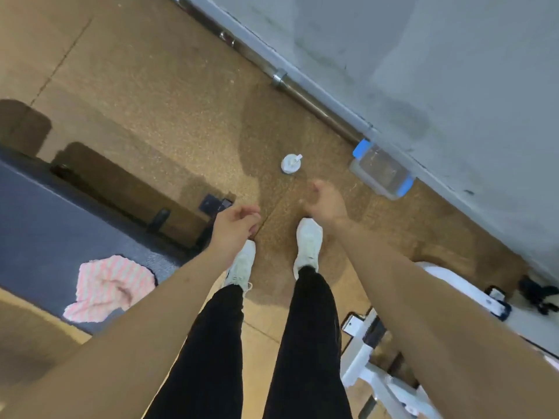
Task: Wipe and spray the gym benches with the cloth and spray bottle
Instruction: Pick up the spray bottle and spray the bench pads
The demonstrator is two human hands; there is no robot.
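While both arms reach forward and down over the floor (169, 95), neither hand holds anything.

- Left hand (236, 222): fingers loosely curled, narrow, nothing in them. It hangs above the left shoe (240, 267), just off the end of the worktop.
- Right hand (325, 201): blurred, fingers loosely curled inward, nothing in them. It hangs above the toe of the right shoe (307, 246).
- Spray bottle (289, 165): white, seen from above, upright on the floor. It stands ahead of both hands, nearer the right one and touching neither, toward the floor's edge along the wall (453, 71).
- Cloth (109, 285): pink-and-white striped, crumpled, lying on the dark padded worktop (36, 225) at its near edge, close to the end corner. It is well apart from the bottle.
- Barbell (314, 104): lies on the floor along the foot of the wall.
- Clear container (381, 172) with blue ends: on the floor against the wall, just past the barbell's end, right of the bottle.
- White metal frame (360, 358): at the floor's lower right edge, partly hidden by the right forearm.
- Legs are in black trousers, and the shoes are white.
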